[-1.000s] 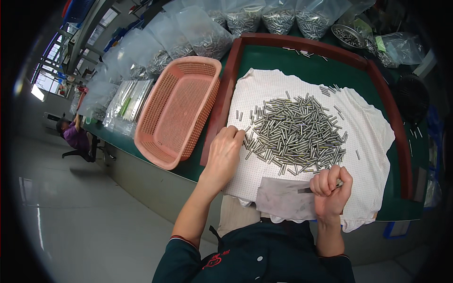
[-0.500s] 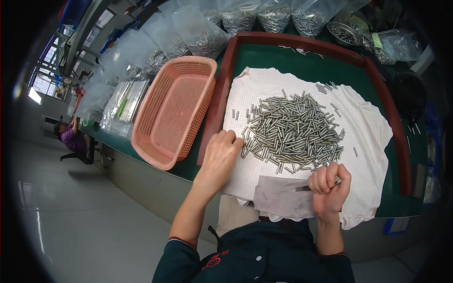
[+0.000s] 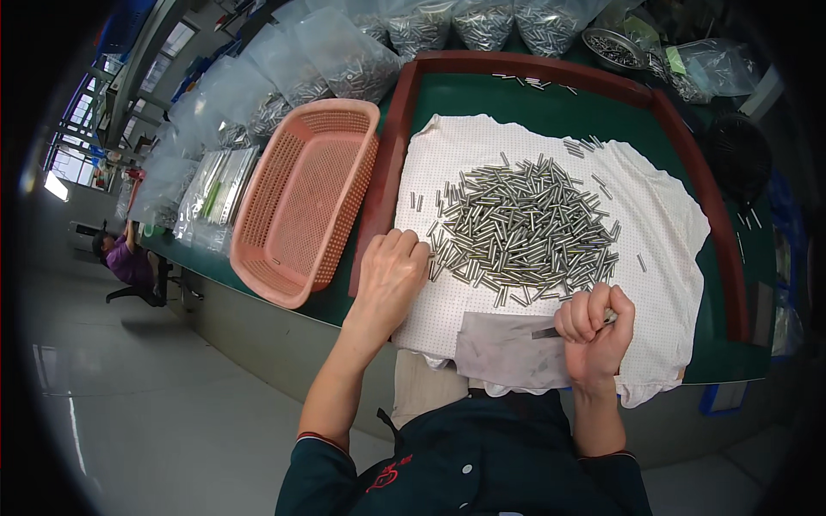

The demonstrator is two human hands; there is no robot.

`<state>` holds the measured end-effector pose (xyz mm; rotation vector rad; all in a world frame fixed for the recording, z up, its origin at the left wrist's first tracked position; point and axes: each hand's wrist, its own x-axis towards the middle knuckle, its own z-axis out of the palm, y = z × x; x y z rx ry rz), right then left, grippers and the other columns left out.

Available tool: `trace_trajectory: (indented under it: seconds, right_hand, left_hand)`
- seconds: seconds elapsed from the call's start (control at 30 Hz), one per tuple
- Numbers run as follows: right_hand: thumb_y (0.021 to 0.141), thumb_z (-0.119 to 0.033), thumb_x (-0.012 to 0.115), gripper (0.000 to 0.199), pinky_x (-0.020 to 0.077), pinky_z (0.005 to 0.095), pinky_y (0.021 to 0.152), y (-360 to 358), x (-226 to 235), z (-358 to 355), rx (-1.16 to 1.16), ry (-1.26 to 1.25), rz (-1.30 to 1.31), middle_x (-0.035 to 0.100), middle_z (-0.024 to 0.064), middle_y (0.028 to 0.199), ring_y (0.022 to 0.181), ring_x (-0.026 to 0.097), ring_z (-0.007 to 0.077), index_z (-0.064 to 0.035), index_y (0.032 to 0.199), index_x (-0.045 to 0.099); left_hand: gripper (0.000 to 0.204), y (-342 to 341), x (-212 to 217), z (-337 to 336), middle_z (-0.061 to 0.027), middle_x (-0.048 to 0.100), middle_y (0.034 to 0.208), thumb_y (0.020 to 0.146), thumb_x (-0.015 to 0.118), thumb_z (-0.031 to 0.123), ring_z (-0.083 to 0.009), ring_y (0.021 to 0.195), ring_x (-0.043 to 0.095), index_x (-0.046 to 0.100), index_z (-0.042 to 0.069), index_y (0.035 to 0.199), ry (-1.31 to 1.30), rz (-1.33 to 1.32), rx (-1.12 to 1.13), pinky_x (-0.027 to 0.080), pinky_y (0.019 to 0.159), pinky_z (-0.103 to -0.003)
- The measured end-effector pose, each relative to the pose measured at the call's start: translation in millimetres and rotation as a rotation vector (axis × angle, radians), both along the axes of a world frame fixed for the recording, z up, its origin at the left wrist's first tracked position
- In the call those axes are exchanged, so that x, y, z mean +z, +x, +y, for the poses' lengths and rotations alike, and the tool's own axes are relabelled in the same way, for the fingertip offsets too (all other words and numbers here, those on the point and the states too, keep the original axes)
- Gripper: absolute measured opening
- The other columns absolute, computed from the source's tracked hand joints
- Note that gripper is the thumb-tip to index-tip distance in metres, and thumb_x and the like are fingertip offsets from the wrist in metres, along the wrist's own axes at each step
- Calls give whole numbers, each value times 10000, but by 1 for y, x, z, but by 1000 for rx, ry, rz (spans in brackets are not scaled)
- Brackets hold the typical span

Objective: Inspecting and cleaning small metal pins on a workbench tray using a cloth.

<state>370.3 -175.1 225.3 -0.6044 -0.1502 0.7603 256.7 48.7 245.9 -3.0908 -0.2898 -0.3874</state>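
We see a heap of pins (image 3: 523, 230) in bright, glossy metal lying on a white cloth (image 3: 662, 224), matt and dotted with a fine grid. Under it the tabletop (image 3: 551, 107) is smooth matt green, edged by a rail (image 3: 391, 163) that looks like lacquered reddish wood. At nine o'clock from the heap stands a basket (image 3: 301, 202) of matt salmon plastic mesh. At twelve o'clock clear, shiny plastic bags (image 3: 353, 60) hold more metal parts. The right hand (image 3: 594, 331) grips a dull metal piece, and beside it lies a grey sheet (image 3: 508, 348), perhaps matt cloth or paper. The left hand (image 3: 391, 279) rests on the cloth.
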Motion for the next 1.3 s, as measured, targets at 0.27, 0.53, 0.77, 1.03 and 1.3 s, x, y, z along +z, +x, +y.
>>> trace_trajectory:
  seconds: [0.27,0.53,0.77,1.03,1.3]
  right_hand:
    - [925,-281,255,392,221,253,445,2,1,1,1,-4,11,288,-1,463,429,207,97,-104,581,314]
    - [942,-324,204,448,214,256,453,2,-3,-3,10,148,-12,291,-6,468,437,195,100,-102,571,322]
    - [947,-311,211,440,210,262,456,-2,-6,-1,71,133,-73,291,1,486,444,201,103,-91,587,334]
    - [949,-307,215,439,213,262,457,-2,-6,-1,103,125,-66,289,-1,483,446,207,102,-89,587,336]
    - [961,-366,185,488,215,263,459,-5,-6,3,99,132,-113,292,1,483,444,213,108,-93,582,327]
  left_hand:
    - [198,-13,16,-83,-70,497,775,648,642,43,-242,711,497,539,37,816,-379,107,-267,384,641,-332]
    - [193,-11,-5,-102,-105,497,819,696,629,11,-272,749,511,559,6,876,-644,-28,-129,420,653,-362]
    - [218,-14,-10,-106,-111,530,822,689,652,-1,-280,739,528,590,1,897,-648,-75,-93,435,644,-362]
    - [237,-12,-12,-106,-77,556,788,636,662,-28,-240,696,550,627,29,864,-647,-146,-78,454,592,-325]
    - [210,-12,-16,-103,-74,548,766,633,676,-15,-232,684,545,633,24,834,-649,-170,-104,441,571,-321]
